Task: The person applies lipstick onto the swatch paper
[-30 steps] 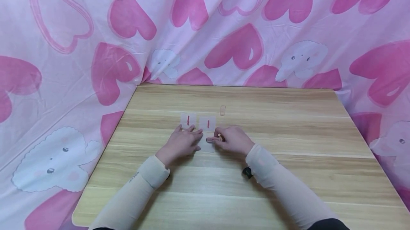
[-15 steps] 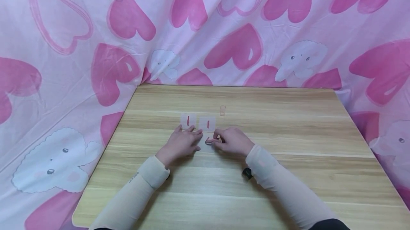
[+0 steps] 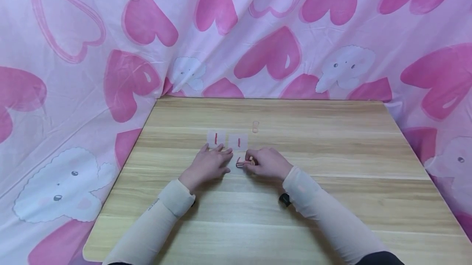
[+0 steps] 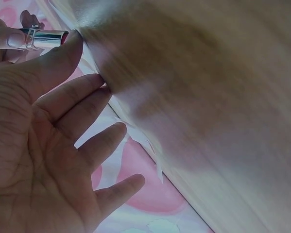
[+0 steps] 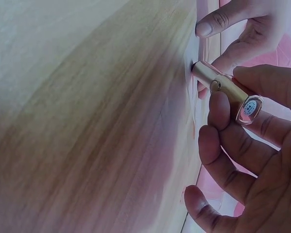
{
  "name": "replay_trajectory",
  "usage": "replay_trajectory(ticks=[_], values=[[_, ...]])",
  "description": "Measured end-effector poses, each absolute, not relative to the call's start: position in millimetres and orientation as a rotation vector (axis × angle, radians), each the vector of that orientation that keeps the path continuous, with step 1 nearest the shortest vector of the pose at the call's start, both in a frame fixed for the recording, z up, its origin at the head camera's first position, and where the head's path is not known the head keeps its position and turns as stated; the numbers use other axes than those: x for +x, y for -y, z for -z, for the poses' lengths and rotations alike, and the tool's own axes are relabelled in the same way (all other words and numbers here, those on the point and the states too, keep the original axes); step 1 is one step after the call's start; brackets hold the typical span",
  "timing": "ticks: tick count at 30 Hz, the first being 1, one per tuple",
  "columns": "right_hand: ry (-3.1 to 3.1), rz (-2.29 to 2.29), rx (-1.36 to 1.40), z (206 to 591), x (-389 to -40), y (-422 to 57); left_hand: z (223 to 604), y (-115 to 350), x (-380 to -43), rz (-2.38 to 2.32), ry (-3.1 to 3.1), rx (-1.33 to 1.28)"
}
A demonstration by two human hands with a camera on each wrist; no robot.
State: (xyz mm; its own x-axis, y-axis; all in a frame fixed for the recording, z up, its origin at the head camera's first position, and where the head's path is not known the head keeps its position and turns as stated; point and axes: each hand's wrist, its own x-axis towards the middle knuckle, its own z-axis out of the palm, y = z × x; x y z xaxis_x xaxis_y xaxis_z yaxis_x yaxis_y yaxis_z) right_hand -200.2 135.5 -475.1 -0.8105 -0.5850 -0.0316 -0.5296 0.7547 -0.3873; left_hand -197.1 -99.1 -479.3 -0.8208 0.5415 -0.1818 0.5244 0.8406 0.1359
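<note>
My right hand (image 3: 267, 161) pinches a lipstick (image 3: 244, 163) between thumb and fingers, its gold base (image 5: 232, 92) with a round label facing the right wrist camera. The lipstick's tip is down at a small piece of thin white paper (image 3: 239, 171), beside a short red stroke. My left hand (image 3: 211, 162) lies with fingers spread, fingertips at the lower edges of the papers. Above it are two more white squares, a left one (image 3: 211, 136) and a right one (image 3: 243, 141), each with one upright red stroke.
A small clear oblong piece with a reddish outline (image 3: 256, 127) lies beyond the papers. The wooden table (image 3: 332, 142) ends at the back against a pink heart-patterned cloth (image 3: 265, 56).
My right hand has shifted the lipstick slightly down and left, and a short red stroke now shows by its tip. The left hand has stayed in place.
</note>
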Motion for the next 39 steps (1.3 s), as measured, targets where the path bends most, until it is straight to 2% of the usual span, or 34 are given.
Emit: replay_trajectory(ticks=[24,39], values=[[-2.798,0.684,-0.815,461.9,-204.1,-147.5,481.0,99.8,-197.8,-0.063,-2.855,0.890],[-2.747,1.104,-0.647,439.4,-214.1,-171.4,476.0,94.5,-194.3,-0.018,-2.901,0.901]])
